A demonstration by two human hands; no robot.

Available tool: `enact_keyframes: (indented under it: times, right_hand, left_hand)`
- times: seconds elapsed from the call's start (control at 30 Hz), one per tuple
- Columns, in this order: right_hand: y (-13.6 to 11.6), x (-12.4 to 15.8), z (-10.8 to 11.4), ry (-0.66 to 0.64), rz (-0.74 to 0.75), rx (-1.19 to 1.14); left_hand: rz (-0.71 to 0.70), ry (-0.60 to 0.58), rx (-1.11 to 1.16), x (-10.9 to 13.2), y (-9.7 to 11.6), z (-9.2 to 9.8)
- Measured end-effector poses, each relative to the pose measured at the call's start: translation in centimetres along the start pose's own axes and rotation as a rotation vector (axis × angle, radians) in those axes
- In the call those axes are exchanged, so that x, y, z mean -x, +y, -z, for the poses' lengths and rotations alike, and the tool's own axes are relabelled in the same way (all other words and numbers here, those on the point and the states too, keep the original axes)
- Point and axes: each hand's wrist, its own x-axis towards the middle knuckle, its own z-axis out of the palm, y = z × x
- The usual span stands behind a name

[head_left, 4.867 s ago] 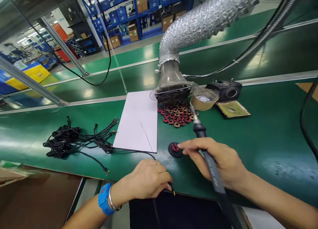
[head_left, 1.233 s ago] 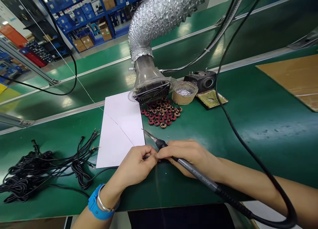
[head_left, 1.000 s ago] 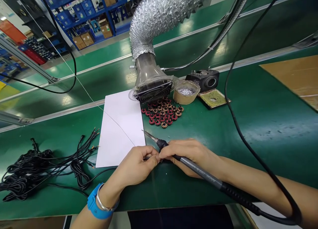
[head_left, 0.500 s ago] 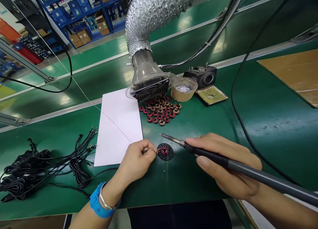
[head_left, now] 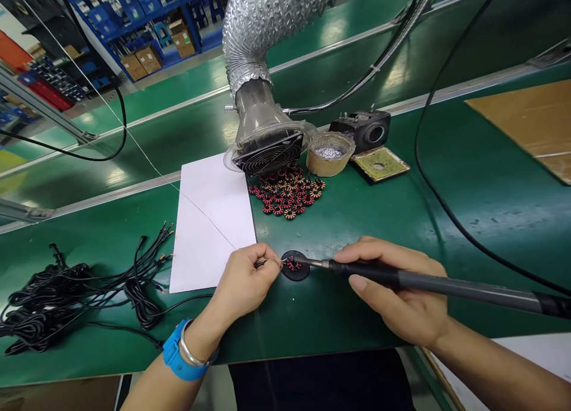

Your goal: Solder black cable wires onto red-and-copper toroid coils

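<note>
My right hand (head_left: 397, 286) is closed round a soldering iron (head_left: 414, 281), whose tip reaches over a small toroidal coil (head_left: 293, 266) with red windings. That coil sits on a round black pad (head_left: 300, 275). Just left of the pad, my left hand (head_left: 247, 277) pinches the end of a black cable (head_left: 191, 299) and a thin solder wire (head_left: 207, 222) that comes down from the upper left. The wire ends at my fingertips lie close to the iron's tip; whether they touch the coil I cannot tell.
Several coils (head_left: 289, 194) are heaped under a fume extractor hood (head_left: 267, 143). Beside them stand a round tub (head_left: 330, 155), an iron stand (head_left: 363, 128) and a yellow sponge (head_left: 381, 166). Black cables (head_left: 44, 298) lie left of white paper (head_left: 214, 220); cardboard (head_left: 530, 125) is at right.
My right hand has brought the soldering iron left and down, from above the pad to the coil. My left hand keeps its pinch beside the pad.
</note>
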Motion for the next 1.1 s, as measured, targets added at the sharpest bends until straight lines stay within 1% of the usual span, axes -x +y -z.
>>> enact_keyframes:
  times: [0.33,0.43,0.67,0.9,1.1]
  right_hand:
    - [0.3,0.2,-0.3,-0.021,-0.002,-0.023]
    - [0.3,0.2,-0.3,-0.044,0.018,-0.032]
    - [-0.3,-0.1,-0.5,-0.044,0.091,-0.079]
    - [-0.7,0.2,-0.8,-0.053,0.172,-0.051]
    - [-0.7,0.4,-0.8,-0.062,0.188,-0.061]
  left_hand:
    - [0.003,0.001,-0.002,0.0,0.1,0.0]
    - [0.013,-0.001,-0.004,0.0,0.2,0.0]
    - [0.010,-0.011,-0.022,0.0,0.1,0.0]
    - [-0.006,-0.018,-0.030,0.0,0.3,0.1]
    - [-0.001,-0.019,-0.027,-0.1,0.3,0.0]
